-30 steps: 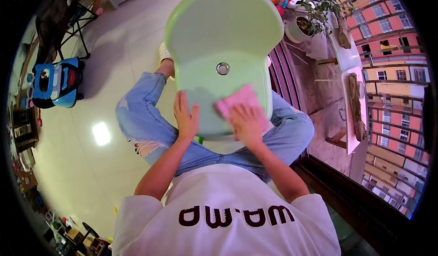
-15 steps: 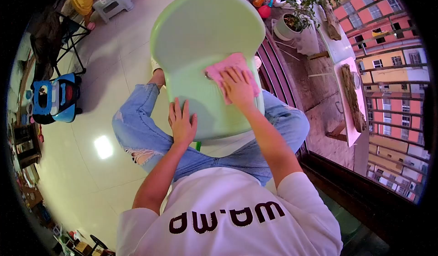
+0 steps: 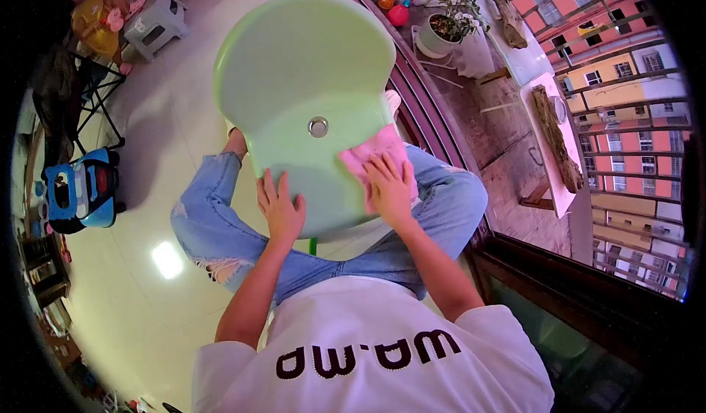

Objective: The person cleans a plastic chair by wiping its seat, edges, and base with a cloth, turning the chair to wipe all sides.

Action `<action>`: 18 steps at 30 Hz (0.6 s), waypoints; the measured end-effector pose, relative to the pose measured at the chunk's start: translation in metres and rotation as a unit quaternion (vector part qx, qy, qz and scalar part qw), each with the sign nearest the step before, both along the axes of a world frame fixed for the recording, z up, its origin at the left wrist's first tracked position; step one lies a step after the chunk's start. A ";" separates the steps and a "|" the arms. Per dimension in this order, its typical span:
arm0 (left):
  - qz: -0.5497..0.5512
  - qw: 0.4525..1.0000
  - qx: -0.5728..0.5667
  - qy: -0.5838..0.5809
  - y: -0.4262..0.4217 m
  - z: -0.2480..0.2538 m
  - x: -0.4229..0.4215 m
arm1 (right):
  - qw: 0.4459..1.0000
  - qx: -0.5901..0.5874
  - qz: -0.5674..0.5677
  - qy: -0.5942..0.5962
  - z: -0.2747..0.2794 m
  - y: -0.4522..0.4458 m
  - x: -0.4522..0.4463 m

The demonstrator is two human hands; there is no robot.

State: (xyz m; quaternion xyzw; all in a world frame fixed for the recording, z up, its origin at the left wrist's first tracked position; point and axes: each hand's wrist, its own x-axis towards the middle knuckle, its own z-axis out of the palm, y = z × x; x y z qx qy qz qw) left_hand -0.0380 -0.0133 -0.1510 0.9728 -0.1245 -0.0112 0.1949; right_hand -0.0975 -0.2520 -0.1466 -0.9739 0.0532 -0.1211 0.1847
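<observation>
A light green plastic chair (image 3: 301,67) stands between my knees, its backrest away from me. A round metal disc (image 3: 318,126) is set in its seat. My right hand (image 3: 388,189) presses a pink cloth (image 3: 360,155) against the right front edge of the seat, with part of the cloth hanging over that side. The fingers lie over the cloth. My left hand (image 3: 282,211) rests on the front left edge of the seat, fingers spread, holding nothing.
A blue toy case (image 3: 81,189) and a grey stool (image 3: 154,23) stand on the tiled floor to the left, near a yellow-clad figure. At right are a potted plant (image 3: 439,36), bottles, a bench with driftwood (image 3: 555,144) and a barred window.
My right hand has drawn the cloth back toward me to the seat's right front edge, uncovering the metal disc. The view has shifted slightly; my left hand stays on the seat edge.
</observation>
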 end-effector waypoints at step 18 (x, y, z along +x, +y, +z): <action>-0.073 0.992 0.098 0.044 -0.023 -0.003 -0.017 | 0.614 0.650 -0.358 0.269 -0.115 -0.064 0.091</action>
